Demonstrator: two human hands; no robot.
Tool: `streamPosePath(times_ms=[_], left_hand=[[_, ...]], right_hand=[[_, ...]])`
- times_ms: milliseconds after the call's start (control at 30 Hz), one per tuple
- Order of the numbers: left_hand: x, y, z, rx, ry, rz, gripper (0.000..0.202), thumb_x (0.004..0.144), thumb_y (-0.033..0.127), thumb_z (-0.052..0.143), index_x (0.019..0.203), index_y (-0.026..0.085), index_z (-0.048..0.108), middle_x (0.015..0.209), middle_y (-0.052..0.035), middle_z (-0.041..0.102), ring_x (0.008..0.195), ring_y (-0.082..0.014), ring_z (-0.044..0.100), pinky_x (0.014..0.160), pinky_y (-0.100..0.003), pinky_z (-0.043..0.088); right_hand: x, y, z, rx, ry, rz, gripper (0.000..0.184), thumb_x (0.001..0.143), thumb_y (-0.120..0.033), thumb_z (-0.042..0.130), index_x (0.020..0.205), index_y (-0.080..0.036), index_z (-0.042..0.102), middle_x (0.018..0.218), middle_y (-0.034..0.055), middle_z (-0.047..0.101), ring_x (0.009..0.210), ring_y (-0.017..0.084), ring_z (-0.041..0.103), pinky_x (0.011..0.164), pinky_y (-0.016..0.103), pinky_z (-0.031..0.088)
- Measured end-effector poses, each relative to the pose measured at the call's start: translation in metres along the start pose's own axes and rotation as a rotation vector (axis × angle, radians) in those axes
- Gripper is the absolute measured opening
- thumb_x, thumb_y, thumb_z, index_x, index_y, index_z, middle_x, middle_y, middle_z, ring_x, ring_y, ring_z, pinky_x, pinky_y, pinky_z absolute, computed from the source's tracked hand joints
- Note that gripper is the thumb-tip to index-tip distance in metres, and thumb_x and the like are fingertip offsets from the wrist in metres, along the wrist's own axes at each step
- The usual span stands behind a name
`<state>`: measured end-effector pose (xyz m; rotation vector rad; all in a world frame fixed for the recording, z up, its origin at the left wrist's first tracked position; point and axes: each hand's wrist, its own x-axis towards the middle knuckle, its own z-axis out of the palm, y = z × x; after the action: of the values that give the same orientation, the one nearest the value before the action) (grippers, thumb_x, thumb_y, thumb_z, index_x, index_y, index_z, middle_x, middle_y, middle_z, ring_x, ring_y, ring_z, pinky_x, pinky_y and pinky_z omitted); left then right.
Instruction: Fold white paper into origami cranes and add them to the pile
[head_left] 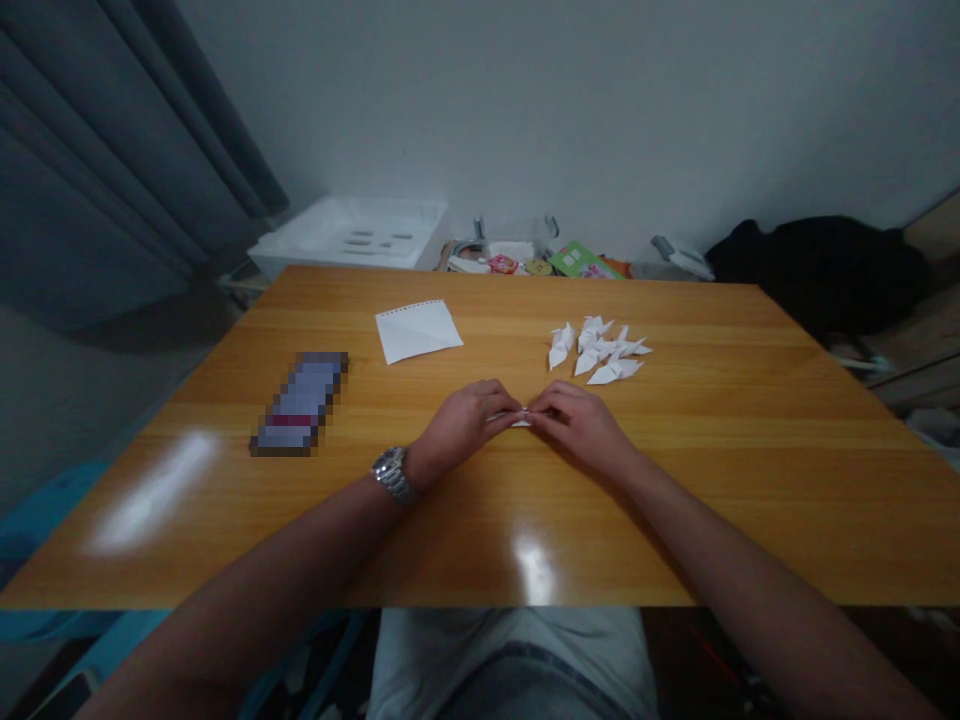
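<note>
Bare forearms (300, 560) angle in over a wooden table (750, 430), watch (392, 474) at the left wrist; left hand (461, 420) and right hand (581, 420) nearly meet, fingertips of both pinching a small white paper piece (520, 422), mostly hidden, at mid-table. Just beyond the right hand, clustered folded paper shapes (592, 357); past the left, a flat white sheet (418, 331), one edge perforated, and farther left a pixelated phone-like slab (304, 400).

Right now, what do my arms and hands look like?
Your left hand and right hand are ungloved, and no sleeves show. A silver watch with a round face and link band circles your left wrist; your right wrist is bare.
</note>
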<state>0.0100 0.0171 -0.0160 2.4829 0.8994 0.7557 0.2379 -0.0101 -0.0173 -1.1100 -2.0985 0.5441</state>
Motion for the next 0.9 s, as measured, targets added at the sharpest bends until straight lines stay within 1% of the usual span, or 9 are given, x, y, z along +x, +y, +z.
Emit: streamPosePath(times_ms=[167, 233, 333, 467, 567, 733, 900], left_hand=[[0.0, -0.005, -0.008, -0.019, 0.063, -0.067, 0.018, 0.098, 0.033, 0.064, 0.101, 0.018, 0.074, 0.096, -0.0051, 0.069, 0.09, -0.0178, 0.065, 0.081, -0.029, 0.05], [0.0, -0.006, -0.012, -0.014, 0.072, -0.089, 0.015, 0.096, 0.03, 0.066, 0.099, 0.018, 0.075, 0.095, -0.0049, 0.069, 0.089, -0.0178, 0.065, 0.08, -0.03, 0.05], [0.0, -0.008, -0.013, -0.007, 0.064, -0.085, 0.015, 0.097, 0.029, 0.066, 0.097, 0.018, 0.075, 0.093, -0.0049, 0.069, 0.087, -0.0177, 0.065, 0.079, -0.03, 0.05], [0.0, -0.007, -0.01, 0.008, 0.049, -0.066, 0.016, 0.097, 0.028, 0.064, 0.096, 0.018, 0.075, 0.092, -0.0051, 0.069, 0.087, -0.0177, 0.064, 0.079, -0.03, 0.05], [0.0, -0.004, -0.009, 0.018, 0.035, -0.049, 0.017, 0.098, 0.028, 0.063, 0.095, 0.017, 0.075, 0.092, -0.0054, 0.069, 0.086, -0.0175, 0.064, 0.079, -0.03, 0.05], [0.001, 0.0, -0.01, 0.056, -0.004, -0.028, 0.017, 0.099, 0.027, 0.062, 0.096, 0.016, 0.075, 0.092, -0.0061, 0.069, 0.086, -0.0179, 0.064, 0.079, -0.03, 0.049], [0.0, -0.001, -0.007, 0.059, -0.023, 0.003, 0.021, 0.102, 0.029, 0.056, 0.097, 0.016, 0.073, 0.093, -0.0063, 0.068, 0.09, -0.0187, 0.063, 0.082, -0.03, 0.049]], right_hand=[[0.0, 0.012, -0.007, -0.001, 0.058, 0.054, 0.013, 0.096, -0.031, 0.066, 0.089, -0.021, 0.072, 0.089, 0.0056, 0.069, 0.082, 0.021, 0.063, 0.073, 0.034, 0.049], [-0.001, 0.016, -0.008, 0.002, 0.073, 0.064, 0.013, 0.095, -0.031, 0.066, 0.089, -0.022, 0.072, 0.089, 0.0053, 0.069, 0.082, 0.02, 0.063, 0.072, 0.034, 0.049], [-0.001, 0.019, -0.007, -0.008, 0.065, 0.06, 0.011, 0.094, -0.029, 0.067, 0.089, -0.021, 0.072, 0.089, 0.0049, 0.069, 0.082, 0.02, 0.063, 0.072, 0.033, 0.048], [-0.001, 0.015, -0.005, -0.01, 0.065, 0.046, 0.009, 0.094, -0.028, 0.066, 0.093, -0.021, 0.072, 0.092, 0.0057, 0.068, 0.086, 0.021, 0.062, 0.076, 0.034, 0.049], [-0.001, 0.011, -0.003, -0.008, 0.046, 0.027, 0.012, 0.094, -0.03, 0.068, 0.099, -0.021, 0.073, 0.097, 0.0067, 0.069, 0.092, 0.022, 0.063, 0.081, 0.036, 0.05], [0.0, 0.006, -0.001, 0.005, 0.022, 0.019, 0.015, 0.096, -0.032, 0.065, 0.09, -0.02, 0.072, 0.093, 0.0072, 0.069, 0.091, 0.023, 0.063, 0.082, 0.037, 0.049], [0.001, 0.005, -0.001, 0.004, 0.009, 0.036, 0.015, 0.096, -0.03, 0.066, 0.087, -0.02, 0.072, 0.091, 0.0068, 0.07, 0.089, 0.023, 0.063, 0.081, 0.037, 0.047]])
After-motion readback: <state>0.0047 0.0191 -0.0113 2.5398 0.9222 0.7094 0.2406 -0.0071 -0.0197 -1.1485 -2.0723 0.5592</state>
